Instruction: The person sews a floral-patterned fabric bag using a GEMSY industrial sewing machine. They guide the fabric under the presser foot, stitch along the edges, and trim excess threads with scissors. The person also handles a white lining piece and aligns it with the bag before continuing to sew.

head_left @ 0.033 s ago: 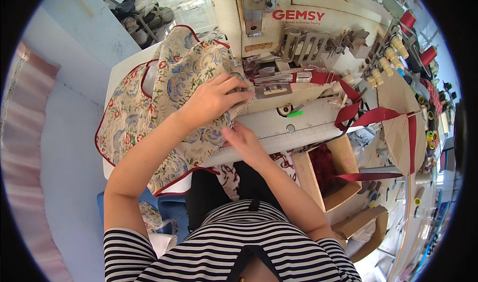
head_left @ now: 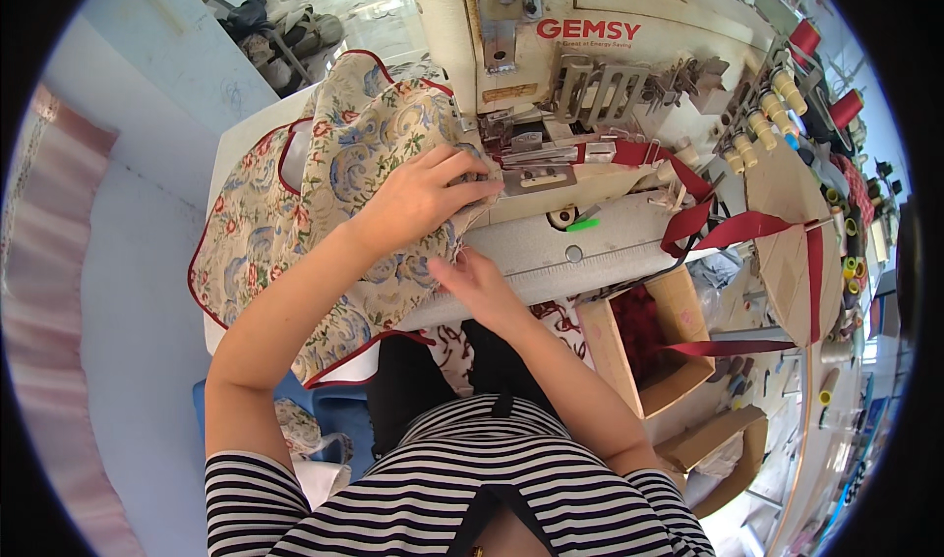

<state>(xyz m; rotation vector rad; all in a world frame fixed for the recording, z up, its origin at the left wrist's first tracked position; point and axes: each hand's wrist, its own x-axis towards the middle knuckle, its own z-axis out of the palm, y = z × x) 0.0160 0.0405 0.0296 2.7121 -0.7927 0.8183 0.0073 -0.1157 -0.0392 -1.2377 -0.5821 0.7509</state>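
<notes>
The cream, flower-patterned cloth with red edges (head_left: 339,178) is touched by the bent left hand (head_left: 418,198) and the right hand (head_left: 480,287); whether it is gripped by either cannot be told.

A pale blue wall (head_left: 147,242) stands at nine o'clock, with a pink curtain (head_left: 69,292) hanging in folds farther out. At ten, a lighter wall section (head_left: 182,65) borders the white table (head_left: 254,130). The pale floor (head_left: 372,14) shines with reflected light near eleven, beside a heap (head_left: 305,34) of dark and grey items. Small spools (head_left: 848,267) crowd three o'clock. Near four sit two cardboard boxes (head_left: 688,311), the outer one lower. Bright, even light fills the room.
</notes>
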